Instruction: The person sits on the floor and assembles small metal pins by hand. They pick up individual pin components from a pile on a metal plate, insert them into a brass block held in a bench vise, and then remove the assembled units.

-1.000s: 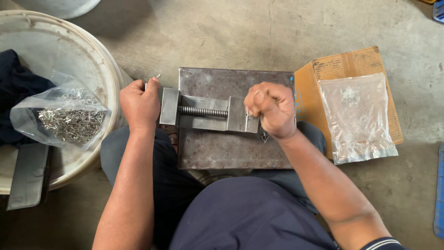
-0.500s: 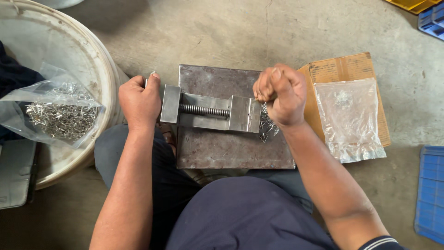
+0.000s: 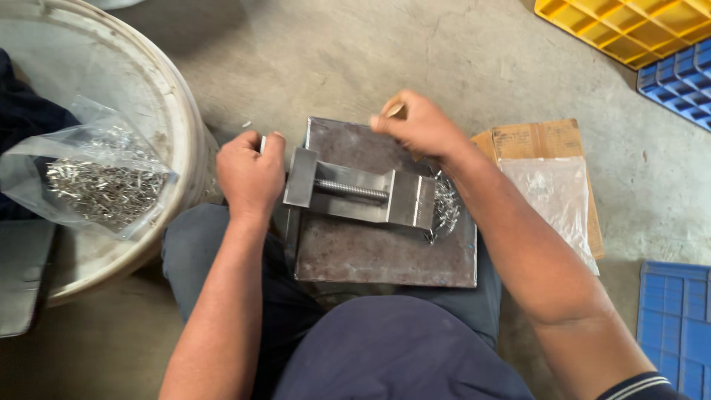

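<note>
Concrete floor [image 3: 474,52] underlies a steel plate [image 3: 370,255] carrying a small vise [image 3: 359,191]; left hand [image 3: 250,174], grip closed at the vise's 9 o'clock end; right hand [image 3: 422,126], fingers pinched on something small, at 1 o'clock; loose metal pieces [image 3: 444,211] heaped at 3 o'clock; more remain bagged [image 3: 104,189].

I saw a bare concrete floor [image 3: 333,59] carrying a white tub [image 3: 174,111], a flattened cardboard sheet [image 3: 541,141], a yellow crate [image 3: 629,26] and blue crates [image 3: 678,326].
</note>
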